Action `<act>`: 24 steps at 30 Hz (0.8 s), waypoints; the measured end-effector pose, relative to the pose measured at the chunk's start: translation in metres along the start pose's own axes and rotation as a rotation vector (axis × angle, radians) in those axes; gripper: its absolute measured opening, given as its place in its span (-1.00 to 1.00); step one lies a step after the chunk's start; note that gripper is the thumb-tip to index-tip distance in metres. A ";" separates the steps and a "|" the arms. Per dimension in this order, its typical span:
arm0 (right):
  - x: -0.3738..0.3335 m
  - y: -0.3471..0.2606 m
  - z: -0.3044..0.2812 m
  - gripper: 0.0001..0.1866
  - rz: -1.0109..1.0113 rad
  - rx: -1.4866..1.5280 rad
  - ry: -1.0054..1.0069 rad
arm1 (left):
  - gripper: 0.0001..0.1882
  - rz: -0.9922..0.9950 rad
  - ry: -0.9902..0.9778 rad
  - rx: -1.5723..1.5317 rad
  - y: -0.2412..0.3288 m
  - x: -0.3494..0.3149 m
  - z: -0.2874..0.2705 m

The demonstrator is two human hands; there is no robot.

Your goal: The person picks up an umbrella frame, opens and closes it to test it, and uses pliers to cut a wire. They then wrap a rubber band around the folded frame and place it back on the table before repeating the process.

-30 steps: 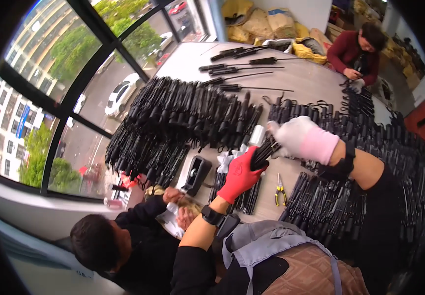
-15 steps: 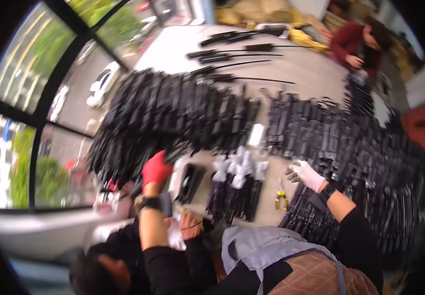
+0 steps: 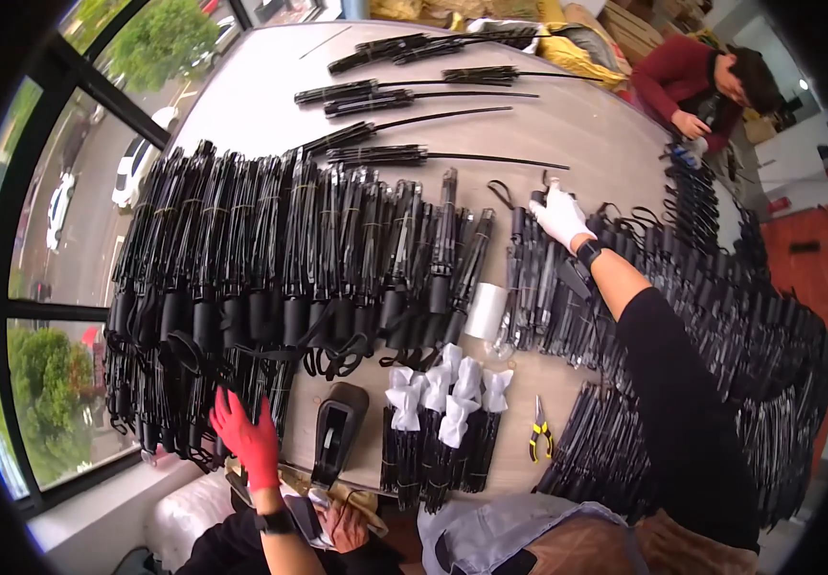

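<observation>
Left hand [image 3: 249, 439]: in a red glove, at 7 o'clock of the table, fingers spread wide and laid flat on the near ends of the big black bundle pile [image 3: 270, 278]; holding nothing.
Right hand [image 3: 559, 216]: in a white glove, at 1 o'clock from table centre, fingers curled narrow onto the top end of a black rod in the right-hand row [image 3: 538, 287]; whether gripped or only touched, cannot tell.
Big pile: long, thin black folded pieces with matte foam-like grips and glossy straps, packed side by side from 9 to 12 o'clock, tied with thin pale bands.
Wrapped bundles [image 3: 442, 422]: at 6 o'clock, short black sticks capped in white crinkled plastic, standing close together.
White roll [image 3: 486, 311]: smooth cylinder just right of centre, between pile and right-hand row.
Tape dispenser [image 3: 337, 431]: black, wedge-shaped, hard plastic, just left of the wrapped bundles.
Pliers [image 3: 540, 441]: small, yellow handles, at 5 o'clock, lying flat on the table [image 3: 586, 125], pale wood-grain, smooth.
Far rods [image 3: 404, 96]: black, with thin straight stems, laid apart at 12 o'clock.
Yellow bags [image 3: 567, 53]: soft, crumpled, at the far edge, 1 o'clock.
Other person [image 3: 696, 81]: red sleeve, at 2 o'clock, hands on black pieces.
Orange panel [image 3: 802, 254]: flat, at 3 o'clock, with a small dark label.
</observation>
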State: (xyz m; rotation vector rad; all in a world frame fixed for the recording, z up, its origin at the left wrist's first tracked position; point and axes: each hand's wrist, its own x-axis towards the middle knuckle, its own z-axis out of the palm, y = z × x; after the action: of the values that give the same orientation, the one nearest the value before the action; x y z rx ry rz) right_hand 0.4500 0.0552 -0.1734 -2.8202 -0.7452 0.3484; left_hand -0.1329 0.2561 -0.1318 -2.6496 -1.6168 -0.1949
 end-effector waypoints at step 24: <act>-0.430 0.098 -0.174 -0.79 -0.290 0.697 0.176 | -0.44 -0.065 -1.312 -1.932 0.360 -0.170 -0.122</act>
State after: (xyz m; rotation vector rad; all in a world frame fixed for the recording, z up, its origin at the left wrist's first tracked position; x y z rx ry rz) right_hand 0.1796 -0.2700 0.0420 -2.0308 -0.7881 0.2434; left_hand 0.0990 -0.0706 -0.0176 -4.8390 -2.4677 0.2599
